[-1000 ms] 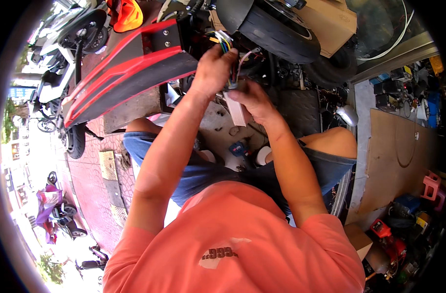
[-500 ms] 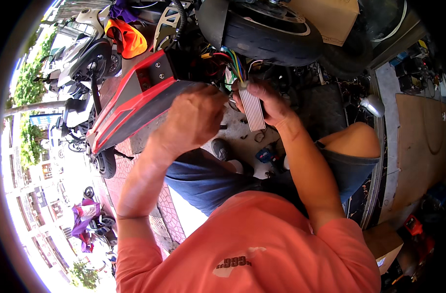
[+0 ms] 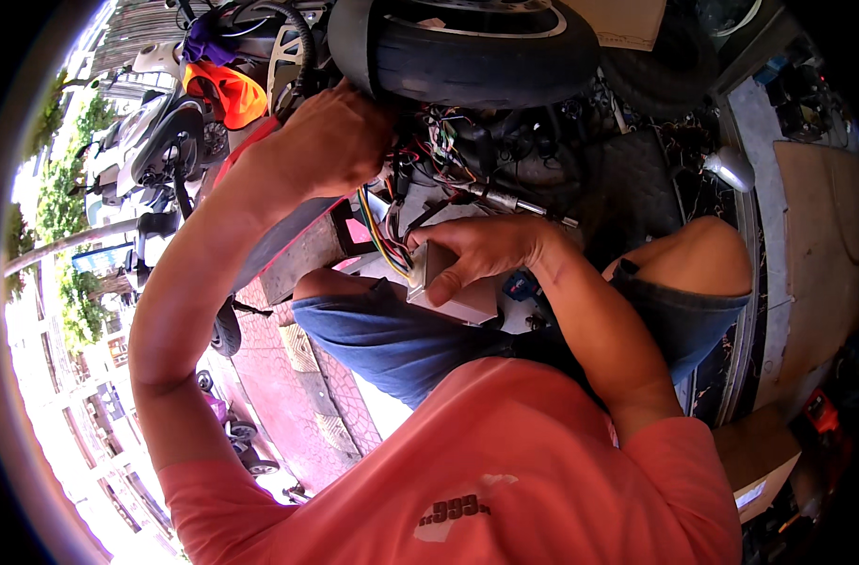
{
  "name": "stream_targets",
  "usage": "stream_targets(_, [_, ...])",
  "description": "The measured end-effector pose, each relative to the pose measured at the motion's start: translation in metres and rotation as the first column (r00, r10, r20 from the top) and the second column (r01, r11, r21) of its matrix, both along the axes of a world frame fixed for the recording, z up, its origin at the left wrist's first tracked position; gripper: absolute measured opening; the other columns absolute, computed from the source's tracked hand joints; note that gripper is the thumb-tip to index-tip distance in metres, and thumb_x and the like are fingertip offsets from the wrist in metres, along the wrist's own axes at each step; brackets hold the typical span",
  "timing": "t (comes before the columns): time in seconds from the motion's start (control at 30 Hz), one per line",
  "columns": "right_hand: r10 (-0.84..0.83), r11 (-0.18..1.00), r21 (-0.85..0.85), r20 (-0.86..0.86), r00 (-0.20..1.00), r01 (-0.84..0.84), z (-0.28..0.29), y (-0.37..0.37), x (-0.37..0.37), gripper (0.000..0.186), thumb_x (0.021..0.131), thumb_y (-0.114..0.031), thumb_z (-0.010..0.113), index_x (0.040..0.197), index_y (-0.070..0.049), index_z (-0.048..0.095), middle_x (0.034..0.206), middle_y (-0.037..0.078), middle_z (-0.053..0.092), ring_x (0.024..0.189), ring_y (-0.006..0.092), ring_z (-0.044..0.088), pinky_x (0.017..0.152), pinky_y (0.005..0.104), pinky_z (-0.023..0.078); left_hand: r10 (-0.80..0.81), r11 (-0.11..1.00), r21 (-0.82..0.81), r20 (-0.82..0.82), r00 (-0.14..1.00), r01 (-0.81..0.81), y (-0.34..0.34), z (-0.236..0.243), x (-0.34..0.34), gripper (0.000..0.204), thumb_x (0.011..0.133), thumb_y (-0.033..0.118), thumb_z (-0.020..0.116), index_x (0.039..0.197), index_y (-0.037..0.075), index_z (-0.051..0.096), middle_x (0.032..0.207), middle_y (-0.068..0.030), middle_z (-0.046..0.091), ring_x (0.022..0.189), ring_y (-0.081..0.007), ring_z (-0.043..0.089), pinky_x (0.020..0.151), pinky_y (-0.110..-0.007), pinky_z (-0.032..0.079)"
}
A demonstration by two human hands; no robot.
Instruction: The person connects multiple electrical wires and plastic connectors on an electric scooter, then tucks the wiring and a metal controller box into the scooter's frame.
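Observation:
My right hand [image 3: 476, 250] is wrapped round a silver metal controller box [image 3: 469, 301], held above my lap with the thumb across it. A bundle of coloured wires [image 3: 373, 231] runs from its end up toward my left hand [image 3: 343, 141]. That hand is curled beside the vehicle's bare wiring [image 3: 448, 137], just below the black fender. Its fingertips are hidden, so what they grip does not show. Past it lies the vehicle's wheel with a black tyre [image 3: 486, 75]. A shiny metal rod-like tool [image 3: 505, 200] rests near the wiring.
A dark body panel with red edging [image 3: 283, 240] lies beneath my left forearm. A blue power tool [image 3: 519, 285] is on the floor beyond my lap. A cardboard box [image 3: 622, 21] stands behind the wheel. Parked motorbikes [image 3: 170, 141] and an orange cloth [image 3: 230, 94] are at the left.
My right hand has brought the controller box closer to me and turned it. My left hand has moved forward and left toward the fender. The whole view has shifted slightly.

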State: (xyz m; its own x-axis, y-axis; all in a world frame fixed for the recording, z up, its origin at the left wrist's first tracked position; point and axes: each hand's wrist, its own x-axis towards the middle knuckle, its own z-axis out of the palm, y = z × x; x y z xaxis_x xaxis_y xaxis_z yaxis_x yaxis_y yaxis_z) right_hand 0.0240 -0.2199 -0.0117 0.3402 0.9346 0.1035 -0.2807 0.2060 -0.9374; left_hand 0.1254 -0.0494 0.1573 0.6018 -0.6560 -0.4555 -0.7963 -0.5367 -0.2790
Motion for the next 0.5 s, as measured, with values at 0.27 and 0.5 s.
stream_targets(0.27, [0.065,0.981,-0.188,0.071,0.995,-0.050,-0.030,0.022,-0.013,0.074,0.084,-0.046,0.087,0.135,-0.002,0.059,0.123,0.009,0.070,0.114,0.0171,0.062,0.101,0.0300,0.047,-0.088,0.965,-0.198,0.374,0.923,0.172,-0.015,-0.034,0.013,0.039,0.095,0.026,0.062,0.128,0.008,0.068,0.131,-0.0177,0.066,0.127,-0.0383,0.059,0.111,-0.051,0.043])
stream_targets(0.5, [-0.003,0.989,-0.145,0.073,0.997,0.013,-0.034,0.025,-0.017,0.074,0.083,-0.050,0.087,0.134,-0.002,0.061,0.120,0.011,0.071,0.116,0.0193,0.063,0.102,0.0309,0.047,-0.045,0.988,-0.119,0.373,0.927,0.095,-0.001,-0.047,0.024,0.043,0.095,0.031,0.060,0.132,0.009,0.064,0.134,-0.0210,0.064,0.121,-0.0418,0.063,0.098,-0.053,0.054])
